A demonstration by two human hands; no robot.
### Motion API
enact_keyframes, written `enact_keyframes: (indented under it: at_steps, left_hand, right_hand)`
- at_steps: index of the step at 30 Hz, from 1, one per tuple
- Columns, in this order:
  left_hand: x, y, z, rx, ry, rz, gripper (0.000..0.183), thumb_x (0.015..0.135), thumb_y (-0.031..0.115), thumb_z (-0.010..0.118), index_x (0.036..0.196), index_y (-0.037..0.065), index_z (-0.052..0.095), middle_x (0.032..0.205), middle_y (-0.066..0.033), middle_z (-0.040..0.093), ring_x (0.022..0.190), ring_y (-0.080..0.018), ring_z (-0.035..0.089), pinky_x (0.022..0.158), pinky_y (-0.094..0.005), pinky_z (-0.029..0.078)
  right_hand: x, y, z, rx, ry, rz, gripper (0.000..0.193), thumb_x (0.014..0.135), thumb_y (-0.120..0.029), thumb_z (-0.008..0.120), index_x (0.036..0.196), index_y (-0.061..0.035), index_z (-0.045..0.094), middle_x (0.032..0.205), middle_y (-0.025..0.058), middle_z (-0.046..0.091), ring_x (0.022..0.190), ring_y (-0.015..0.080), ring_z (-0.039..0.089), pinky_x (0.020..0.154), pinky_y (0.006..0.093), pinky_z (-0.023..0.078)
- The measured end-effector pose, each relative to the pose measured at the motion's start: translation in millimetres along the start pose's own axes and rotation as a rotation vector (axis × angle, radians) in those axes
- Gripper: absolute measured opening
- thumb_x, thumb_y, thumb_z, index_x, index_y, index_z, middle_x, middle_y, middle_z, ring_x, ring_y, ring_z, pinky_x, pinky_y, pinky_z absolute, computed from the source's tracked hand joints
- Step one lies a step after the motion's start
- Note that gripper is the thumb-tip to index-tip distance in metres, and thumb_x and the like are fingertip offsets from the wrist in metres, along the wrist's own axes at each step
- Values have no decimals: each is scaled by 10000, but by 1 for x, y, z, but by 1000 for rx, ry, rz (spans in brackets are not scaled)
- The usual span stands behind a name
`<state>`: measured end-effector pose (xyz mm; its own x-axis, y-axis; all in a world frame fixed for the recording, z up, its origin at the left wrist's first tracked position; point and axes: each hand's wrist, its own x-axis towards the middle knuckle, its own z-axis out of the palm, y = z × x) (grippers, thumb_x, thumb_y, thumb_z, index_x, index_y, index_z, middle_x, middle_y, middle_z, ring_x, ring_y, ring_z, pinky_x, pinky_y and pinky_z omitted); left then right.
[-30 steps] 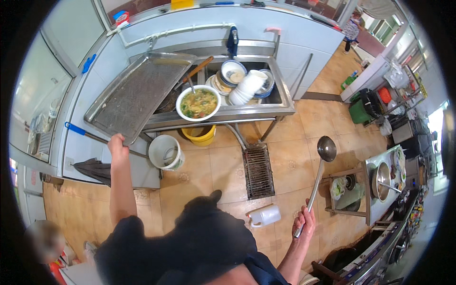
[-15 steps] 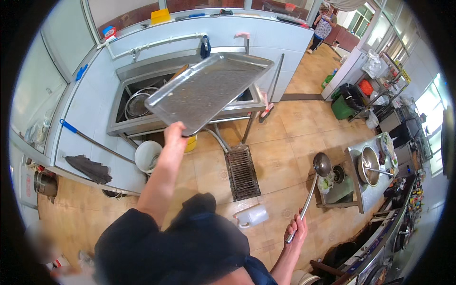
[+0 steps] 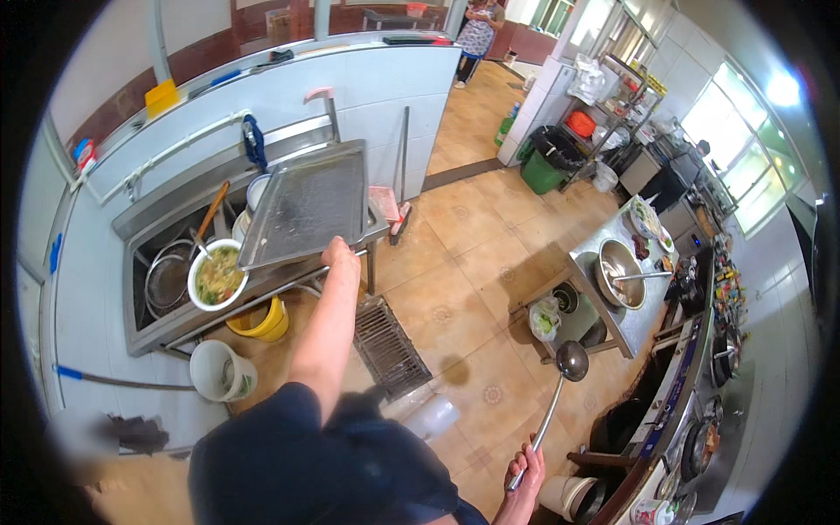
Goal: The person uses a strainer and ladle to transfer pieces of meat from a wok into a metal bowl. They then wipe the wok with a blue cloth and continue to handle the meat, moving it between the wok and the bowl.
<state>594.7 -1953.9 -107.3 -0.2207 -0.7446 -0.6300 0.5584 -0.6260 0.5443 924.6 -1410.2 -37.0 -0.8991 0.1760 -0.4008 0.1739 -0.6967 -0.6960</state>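
My left hand (image 3: pixel 341 252) is closed on the near rim of a large metal baking tray (image 3: pixel 306 206), which lies tilted over the right part of the steel sink (image 3: pixel 140 319). Beside the tray's left edge sits a white bowl (image 3: pixel 203 296) of yellow-green food with a spoon in it. A wooden handle (image 3: pixel 213 210) sticks up from the sink behind it. Lower right, my right hand (image 3: pixel 525 472) grips the end of a long metal ladle (image 3: pixel 572 360), whose round bowl points up and away. Part of the sink is hidden under the tray.
A floor grate (image 3: pixel 391 346), a white jug (image 3: pixel 431 416), a white bucket (image 3: pixel 219 372) and a yellow bucket (image 3: pixel 269 320) are on the floor. To the right, a steel table (image 3: pixel 584 254) carries a metal basin (image 3: pixel 607 284). Another person (image 3: pixel 480 31) stands beyond the doorway.
My left hand has brought the tray down onto the sink's right side, uncovering the bowl of food. The whole view has turned to the right. The ladle is still in my right hand.
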Motion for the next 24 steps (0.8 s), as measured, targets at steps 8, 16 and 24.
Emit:
enact_keyframes:
  at_steps: [8,16,24]
  left_hand:
    - [92,-51,4,34,-301,-446,367,952,159,562,1258,-6,445,1248,-255,524,1120,-391,573,892,-522,562]
    - [91,-41,5,-2,-306,-546,344,994,170,501,1206,-96,447,1267,-306,513,1185,-404,533,990,-512,512]
    - [102,-12,-27,176,-665,-735,498,926,217,640,1191,-144,423,1257,-305,523,1200,-390,531,1050,-460,462]
  right_hand:
    - [28,17,37,100,41,2,404,959,-6,499,1349,6,397,832,38,507,518,52,427,368,194,410]
    - [51,32,50,83,59,52,436,948,-12,518,1361,12,380,891,52,533,524,42,413,370,179,390]
    - [64,27,71,159,87,117,439,948,-21,523,1367,-2,390,841,9,472,523,35,373,370,174,335]
